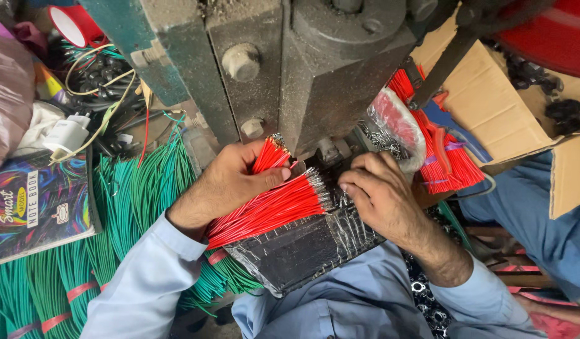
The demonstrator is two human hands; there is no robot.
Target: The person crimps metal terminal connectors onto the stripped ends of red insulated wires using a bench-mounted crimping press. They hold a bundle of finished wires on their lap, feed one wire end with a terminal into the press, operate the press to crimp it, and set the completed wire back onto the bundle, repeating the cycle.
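Fingers [268,179] of the left hand [230,182] clamped round a fanned bundle of thin red insulated wires with bare stripped ends [271,207]; a smaller tuft of the same red wires sticks up past the thumb toward the machine. Further left: bundles of green insulated wire tied with red bands [133,201] lie on the table, beside a colourful notebook [32,204] and a white plug adapter [67,134]. Bundle rests on a black pad wrapped in shiny clear tape [302,248], stripped ends pointing right, just under the grimy dark metal press [302,63]. Right hand [384,198]: fingers curled and pinched at the wire tips near the press base; whether they grip a single wire or a small terminal I cannot tell, too small and shadowed. Right of that, more red wire bundles [443,166] by a brown cardboard box [490,100]. Step in hand looks like feeding wire ends one at a time to the press. Next move likely calls for steady singling-out of one tip and keeping fingertips clear of the die.
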